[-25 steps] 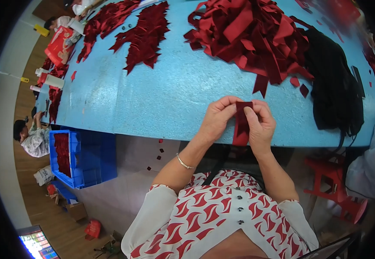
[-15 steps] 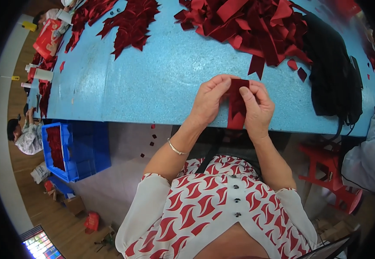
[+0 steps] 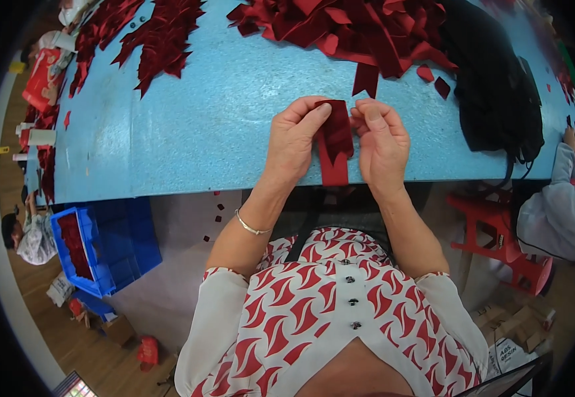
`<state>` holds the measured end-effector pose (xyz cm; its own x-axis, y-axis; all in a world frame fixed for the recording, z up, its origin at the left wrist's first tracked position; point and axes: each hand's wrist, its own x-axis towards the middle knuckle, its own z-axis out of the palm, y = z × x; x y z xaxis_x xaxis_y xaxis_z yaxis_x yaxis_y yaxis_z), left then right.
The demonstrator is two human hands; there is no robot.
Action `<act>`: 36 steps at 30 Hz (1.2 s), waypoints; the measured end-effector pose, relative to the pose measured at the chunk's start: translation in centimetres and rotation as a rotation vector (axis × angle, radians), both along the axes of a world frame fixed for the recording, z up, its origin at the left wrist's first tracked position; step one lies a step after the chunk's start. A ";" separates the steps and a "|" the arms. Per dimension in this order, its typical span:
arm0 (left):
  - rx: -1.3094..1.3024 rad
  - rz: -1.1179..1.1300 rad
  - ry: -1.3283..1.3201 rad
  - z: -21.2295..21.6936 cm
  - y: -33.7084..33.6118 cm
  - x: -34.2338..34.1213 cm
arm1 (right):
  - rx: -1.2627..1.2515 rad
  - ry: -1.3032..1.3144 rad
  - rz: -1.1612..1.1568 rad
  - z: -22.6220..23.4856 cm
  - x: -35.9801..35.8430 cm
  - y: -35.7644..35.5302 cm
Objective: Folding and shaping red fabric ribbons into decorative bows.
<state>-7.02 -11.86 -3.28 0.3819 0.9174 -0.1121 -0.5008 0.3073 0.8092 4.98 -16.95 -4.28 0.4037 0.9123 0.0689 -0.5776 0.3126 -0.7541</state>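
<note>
A dark red velvet ribbon strip hangs in front of me over the table's near edge. It is folded over at the top, with a notched end in front and a brighter red length below. My left hand pinches the fold's upper left corner between thumb and forefinger. Just right of the ribbon, my right hand has its fingers curled and thumb pressed to them, slightly apart from the strip. Whether anything small sits in that pinch is hidden. Beyond both hands lies a heap of red ribbon pieces, one notched tail pointing toward me.
Rows of overlapping notched ribbons lie at far left on the blue table. A black cloth bundle rests at right. Blue crates stand below left. Red stools and a person in a grey sleeve are at right.
My right hand has come off the ribbon and moved slightly right of it. The ribbon, now held by my left hand alone, shows its front notched flap turned aside. The whole view has shifted.
</note>
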 end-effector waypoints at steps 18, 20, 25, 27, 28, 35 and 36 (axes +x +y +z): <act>-0.053 -0.081 -0.042 0.6 0.0 -0.1 | -0.215 -0.515 0.166 1.7 1.4 0.6; -0.039 -0.111 -0.036 0.9 -0.3 -0.3 | -0.250 -0.190 0.234 2.4 1.6 0.8; 0.039 -0.108 0.040 0.5 -0.2 -0.1 | -0.264 -0.182 0.256 3.4 1.6 1.0; 0.073 -0.106 0.075 0.8 0.1 -0.2 | -0.262 -0.422 0.178 4.1 1.7 0.5; 0.090 -0.107 0.093 0.9 0.3 -0.2 | -0.260 -0.541 0.135 4.2 1.7 0.3; 0.043 -0.099 0.111 0.8 0.7 -1.0 | -0.256 -0.497 0.127 4.1 2.4 -0.2; 0.042 -0.101 0.103 0.8 0.7 -1.1 | -0.239 -0.410 0.165 4.2 2.5 -0.2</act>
<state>-8.12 -11.20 -2.52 0.4606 0.8797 -0.1177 -0.3828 0.3166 0.8679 7.47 -17.20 -0.09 0.2363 0.9713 -0.0273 -0.2461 0.0326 -0.9687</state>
